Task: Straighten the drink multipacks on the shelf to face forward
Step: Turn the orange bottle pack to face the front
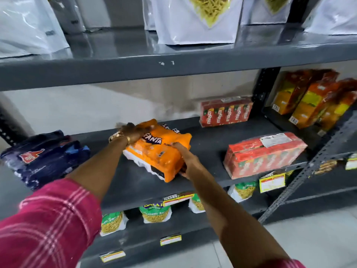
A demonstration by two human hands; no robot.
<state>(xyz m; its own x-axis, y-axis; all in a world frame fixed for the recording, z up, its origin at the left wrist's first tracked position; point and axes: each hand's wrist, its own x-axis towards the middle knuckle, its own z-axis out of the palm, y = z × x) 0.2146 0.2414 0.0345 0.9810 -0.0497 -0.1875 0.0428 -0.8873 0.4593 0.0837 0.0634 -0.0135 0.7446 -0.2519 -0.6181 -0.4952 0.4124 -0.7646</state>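
An orange Fanta multipack (160,151) lies flat and skewed in the middle of the grey shelf (208,151). My left hand (131,132) grips its far left corner, and my right hand (185,157) holds its near right edge. A dark blue multipack (46,157) lies askew at the shelf's left end. One red Maaza multipack (264,154) sits at an angle near the front right. Another red Maaza multipack (226,112) stands at the back, facing forward.
White snack pouches (195,20) stand on the shelf above. Green and white snack bags (156,212) fill the shelf below. Orange drink cartons (309,99) stand on a neighbouring rack at the right. Price tags (272,182) hang on the shelf edges.
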